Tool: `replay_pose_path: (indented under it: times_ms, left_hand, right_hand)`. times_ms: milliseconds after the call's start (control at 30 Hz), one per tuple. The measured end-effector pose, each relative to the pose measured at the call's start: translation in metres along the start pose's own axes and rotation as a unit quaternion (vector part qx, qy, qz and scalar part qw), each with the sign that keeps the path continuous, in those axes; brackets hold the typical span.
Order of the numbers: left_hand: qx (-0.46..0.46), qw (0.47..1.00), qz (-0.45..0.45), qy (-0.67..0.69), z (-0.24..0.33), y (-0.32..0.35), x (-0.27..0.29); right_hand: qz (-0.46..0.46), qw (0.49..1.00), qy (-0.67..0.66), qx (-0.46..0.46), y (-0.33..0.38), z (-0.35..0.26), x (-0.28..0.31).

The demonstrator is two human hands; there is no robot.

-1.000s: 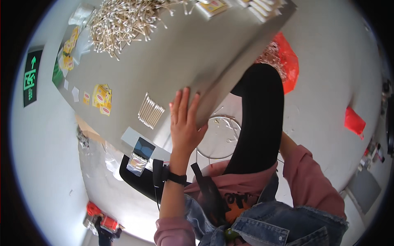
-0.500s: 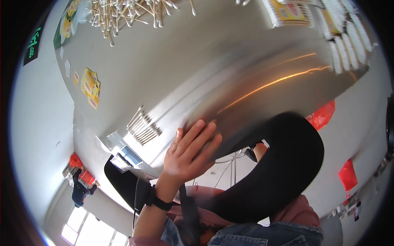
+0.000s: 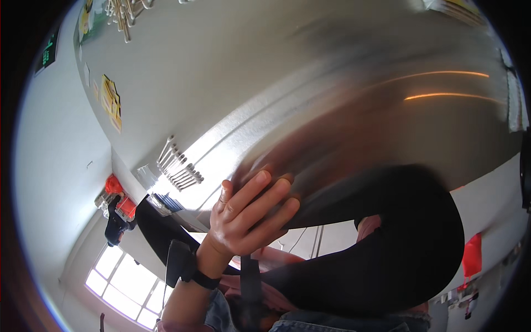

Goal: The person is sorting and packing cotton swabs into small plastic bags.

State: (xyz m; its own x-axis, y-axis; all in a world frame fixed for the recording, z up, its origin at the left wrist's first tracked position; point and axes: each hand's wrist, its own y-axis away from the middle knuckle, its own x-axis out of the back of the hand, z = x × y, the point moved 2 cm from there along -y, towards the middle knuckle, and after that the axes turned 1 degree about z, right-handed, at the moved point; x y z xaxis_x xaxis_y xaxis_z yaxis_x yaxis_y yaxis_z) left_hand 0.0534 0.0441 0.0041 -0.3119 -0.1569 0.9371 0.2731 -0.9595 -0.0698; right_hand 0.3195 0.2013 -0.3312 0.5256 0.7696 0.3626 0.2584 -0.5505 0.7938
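Left hand [image 3: 251,213]: bare, back upward, at the near edge of the table; fingers straight and a little apart, nothing seen in it. Whether the fingertips press on the metal cannot be told. Black band [image 3: 206,279] at the wrist.

Right hand: out of sight; state cannot be told.

Swab row [image 3: 181,172]: several cotton swabs side by side, lying on the table [image 3: 221,83] to the left of the left hand, near it but apart; bright glare beside them.

Packet [image 3: 166,203]: small, clear and dark blue, at the near table edge, just below the row.

Yellow cards [image 3: 112,102]: a loose stack by the left table edge, beyond the row.

Swab pile [image 3: 124,19]: top left, cut by the frame.

Yellow-and-white pack [image 3: 462,11]: top right, partly in view.

White bundle [image 3: 515,105]: far right, blurred.

Leg [image 3: 409,238]: black-clad, bent, right of the left hand.

Red bag [image 3: 472,255]: right, away from the table.

Window [image 3: 124,282]: lower left, bright.
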Motion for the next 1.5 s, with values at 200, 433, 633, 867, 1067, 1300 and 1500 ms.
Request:
replay_pose_path:
  times_ms: [200,433,633,867,1067,1300,1500]
  left_hand:
    - [0.005,1.000,-0.016,0.014,0.008,-0.022,0.001]
    - [-0.017,1.000,0.002,0.022,0.011,-0.034,-0.006]
    - [-0.014,0.999,-0.013,0.047,0.012,-0.036,-0.003]
    - [0.020,0.997,-0.025,0.064,0.016,-0.039,0.001]
    - [0.057,0.996,0.061,0.041,0.020,-0.044,-0.012]
    - [-0.008,1.000,0.007,0.018,0.015,-0.037,-0.008]
    - [-0.034,0.999,0.038,0.012,0.011,-0.037,-0.014]
  right_hand:
    - [-0.013,1.000,-0.003,-0.005,0.004,0.005,-0.002]
    - [-0.013,1.000,-0.003,-0.011,0.005,0.011,0.004]
    - [-0.006,1.000,-0.004,-0.017,0.000,0.018,0.007]
    - [-0.013,1.000,0.006,-0.022,0.011,0.019,0.011]
    - [-0.002,1.000,0.011,-0.029,0.013,0.027,0.016]
    - [-0.005,0.999,0.011,-0.038,0.016,0.035,0.015]
    - [-0.006,0.999,0.005,-0.046,0.016,0.043,0.014]
